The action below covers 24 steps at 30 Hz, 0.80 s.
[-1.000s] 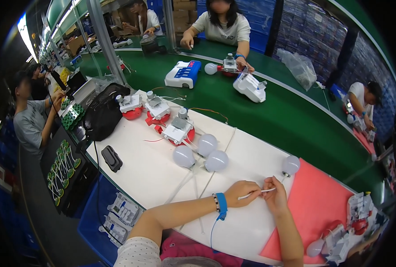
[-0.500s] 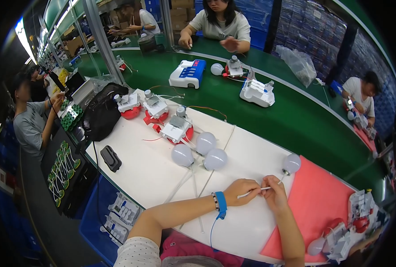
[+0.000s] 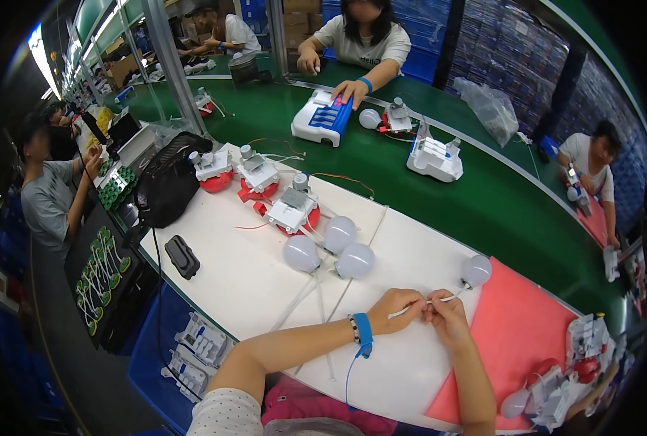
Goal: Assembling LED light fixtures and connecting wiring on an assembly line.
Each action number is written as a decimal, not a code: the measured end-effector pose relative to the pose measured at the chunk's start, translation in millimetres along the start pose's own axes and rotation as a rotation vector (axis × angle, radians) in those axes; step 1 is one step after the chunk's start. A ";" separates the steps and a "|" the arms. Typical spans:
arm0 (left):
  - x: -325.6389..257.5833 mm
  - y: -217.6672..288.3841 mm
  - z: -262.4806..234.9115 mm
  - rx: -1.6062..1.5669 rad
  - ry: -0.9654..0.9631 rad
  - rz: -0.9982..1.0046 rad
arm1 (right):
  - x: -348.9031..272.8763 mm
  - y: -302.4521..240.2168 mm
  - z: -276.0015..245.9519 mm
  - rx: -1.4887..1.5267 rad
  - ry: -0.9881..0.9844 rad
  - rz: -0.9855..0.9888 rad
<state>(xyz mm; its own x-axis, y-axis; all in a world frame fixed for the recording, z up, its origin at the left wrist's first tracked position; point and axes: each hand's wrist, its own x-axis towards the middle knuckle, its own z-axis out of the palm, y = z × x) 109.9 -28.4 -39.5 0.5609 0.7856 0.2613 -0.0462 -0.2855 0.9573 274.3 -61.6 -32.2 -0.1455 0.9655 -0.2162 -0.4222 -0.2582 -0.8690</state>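
Observation:
A thin white cable (image 3: 451,298) runs from a frosted round bulb (image 3: 477,269) through both my hands. My left hand (image 3: 398,308), with a blue strap on its wrist, is closed on the cable near its free end. Right beside it my right hand (image 3: 448,320) pinches the same cable, fingertips almost meeting the left's. The bulb lies where the white tabletop (image 3: 403,356) meets a pink sheet (image 3: 527,327). Left of my hands, a group of frosted bulbs (image 3: 355,260) rests with white cables trailing toward me.
White-and-red assemblies (image 3: 292,211) stand at the table's far left, near a black mesh bag (image 3: 167,185) and a black case (image 3: 182,257). More parts (image 3: 549,396) sit at the right. Across the green belt (image 3: 382,196), a co-worker's hand (image 3: 351,93) touches a white-and-blue unit (image 3: 322,118).
The units on the green belt have shifted right, and the co-worker's hand has come down onto one. My hands have drawn slightly closer together on the cable.

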 end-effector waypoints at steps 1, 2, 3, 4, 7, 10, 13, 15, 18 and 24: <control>-0.2 -0.2 0.2 -0.024 0.008 -0.026 | 0.2 0.6 0.0 -0.012 0.002 -0.006; -0.4 -0.6 0.1 -0.023 0.009 -0.025 | 0.3 1.4 0.1 -0.012 0.001 -0.006; -0.5 -0.8 0.0 -0.008 0.000 -0.019 | 0.5 2.2 0.4 -0.022 0.028 0.000; -0.6 -0.9 0.0 0.008 -0.008 -0.013 | 0.6 2.7 0.5 -0.032 0.055 0.006; -0.2 -0.3 0.8 0.054 -0.002 -0.010 | 0.4 3.5 -0.6 -0.043 0.041 -0.005; -1.5 0.5 0.6 0.100 -0.012 0.042 | 0.0 3.0 0.8 -0.008 0.027 -0.020; -1.5 -3.9 2.5 0.174 -0.006 0.178 | 0.4 0.4 -0.8 0.167 0.025 -0.034; -1.8 -3.8 1.5 0.208 -0.023 0.175 | 2.3 0.5 -3.0 0.250 0.088 -0.040; -2.5 -3.0 2.1 0.234 -0.042 0.171 | 4.6 -4.5 -4.7 0.374 0.210 -0.060; -2.2 -3.8 1.6 0.231 -0.097 0.150 | 8.9 -4.8 -12.3 0.426 0.293 -0.164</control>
<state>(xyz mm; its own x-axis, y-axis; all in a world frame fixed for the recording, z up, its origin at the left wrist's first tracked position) 110.2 -29.9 -44.0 0.6389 0.6724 0.3738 0.0488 -0.5203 0.8526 286.0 -51.4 -35.5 0.1833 0.9478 -0.2608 -0.7526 -0.0353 -0.6576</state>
